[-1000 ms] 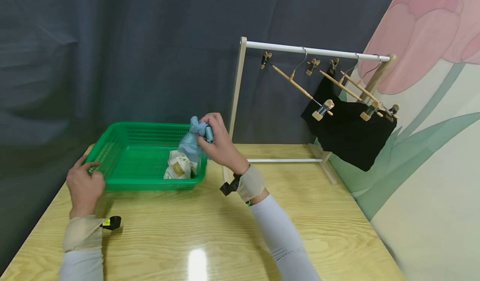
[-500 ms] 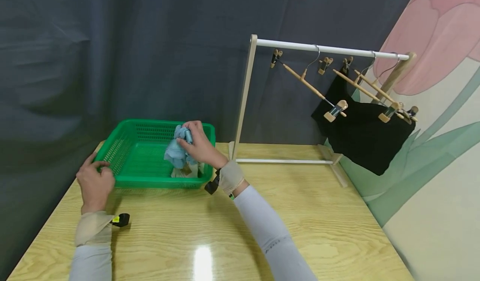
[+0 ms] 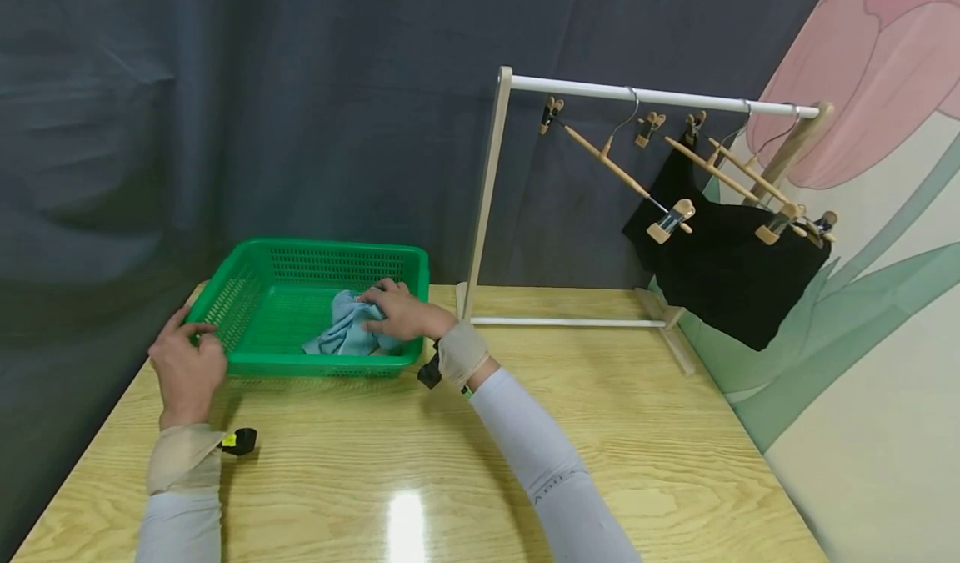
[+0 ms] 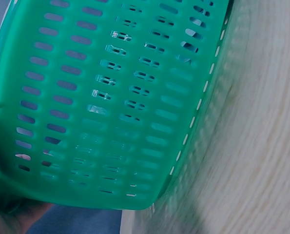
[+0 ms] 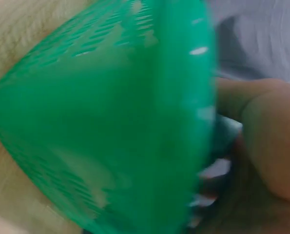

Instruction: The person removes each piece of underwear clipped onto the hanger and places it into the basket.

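1. Green plastic basket [image 3: 300, 367], on worktop [image 3: 337, 463]; L hand [image 3: 187, 371] is clamped on its rim at the near L corner.
2. Blue cloth [image 3: 348, 329], rumpled, lies inside basket toward its R end. R hand [image 3: 402, 311] rests on it, thumb & fingers apart; whether they pinch fabric, can't tell (R wrist view blurred).
3. Black garment [image 3: 727, 279] hangs on rack [image 3: 486, 196], R of basket.
4. Front hanger [image 3: 607, 163]: bare. Middle hanger [image 3: 712, 168]: prob. bare too.
5. Progress (judged): done, black garment, i.e. up on rack; left, blue cloth, not on any hanger; basket's remaining contents, if any, hidden.
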The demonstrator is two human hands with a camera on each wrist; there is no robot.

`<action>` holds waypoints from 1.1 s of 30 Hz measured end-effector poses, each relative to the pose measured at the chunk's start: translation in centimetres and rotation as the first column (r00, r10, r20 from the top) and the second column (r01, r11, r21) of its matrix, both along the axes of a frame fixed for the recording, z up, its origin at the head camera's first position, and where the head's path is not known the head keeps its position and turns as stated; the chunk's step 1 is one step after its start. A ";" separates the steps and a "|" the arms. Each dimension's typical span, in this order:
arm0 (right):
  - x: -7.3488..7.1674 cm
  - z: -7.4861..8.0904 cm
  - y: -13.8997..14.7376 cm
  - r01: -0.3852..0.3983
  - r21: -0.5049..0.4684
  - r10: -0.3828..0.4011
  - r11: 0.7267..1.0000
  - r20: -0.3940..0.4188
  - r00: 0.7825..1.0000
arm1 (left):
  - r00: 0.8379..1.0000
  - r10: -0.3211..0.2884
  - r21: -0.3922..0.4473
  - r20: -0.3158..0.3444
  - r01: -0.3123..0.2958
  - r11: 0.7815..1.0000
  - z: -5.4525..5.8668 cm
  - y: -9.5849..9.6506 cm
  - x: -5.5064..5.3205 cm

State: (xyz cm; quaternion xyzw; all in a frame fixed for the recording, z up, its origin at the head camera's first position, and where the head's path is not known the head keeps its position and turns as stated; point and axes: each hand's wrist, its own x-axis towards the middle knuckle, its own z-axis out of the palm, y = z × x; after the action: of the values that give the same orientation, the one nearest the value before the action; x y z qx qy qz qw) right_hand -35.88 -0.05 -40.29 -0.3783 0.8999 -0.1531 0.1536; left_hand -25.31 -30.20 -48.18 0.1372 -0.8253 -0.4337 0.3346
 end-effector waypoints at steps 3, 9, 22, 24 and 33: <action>0.8 0.6 0.2 0.053 0.108 -0.050 0.993 -0.032 0.998 | 1.000 0.004 0.000 -0.010 -0.004 1.000 -0.2 0.0 -0.1; 2.4 1.6 0.1 0.078 0.236 -0.053 0.969 -0.108 0.993 | 1.000 0.000 0.003 -0.009 0.001 1.000 -0.3 0.2 -0.2; 2.5 -0.7 -1.1 -0.006 0.282 -0.001 0.959 0.023 1.000 | 0.999 0.005 0.011 -0.031 -0.005 1.000 -0.2 0.0 -0.1; 2.5 -0.6 -1.1 -0.011 0.297 0.007 0.955 0.014 1.000 | 1.000 0.002 0.004 -0.028 -0.002 1.000 -0.2 -0.1 0.0; 3.2 0.9 0.4 -0.045 0.246 0.055 0.968 -0.035 0.998 | 0.989 -0.075 -0.104 0.130 0.089 0.991 1.1 -0.7 0.0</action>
State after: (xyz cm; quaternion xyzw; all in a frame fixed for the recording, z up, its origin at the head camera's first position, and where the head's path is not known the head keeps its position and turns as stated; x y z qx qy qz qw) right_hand -32.64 0.39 -39.35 -0.3823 0.9050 -0.0290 0.1844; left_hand -25.26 -30.93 -47.10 0.1115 -0.8724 -0.3916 0.2706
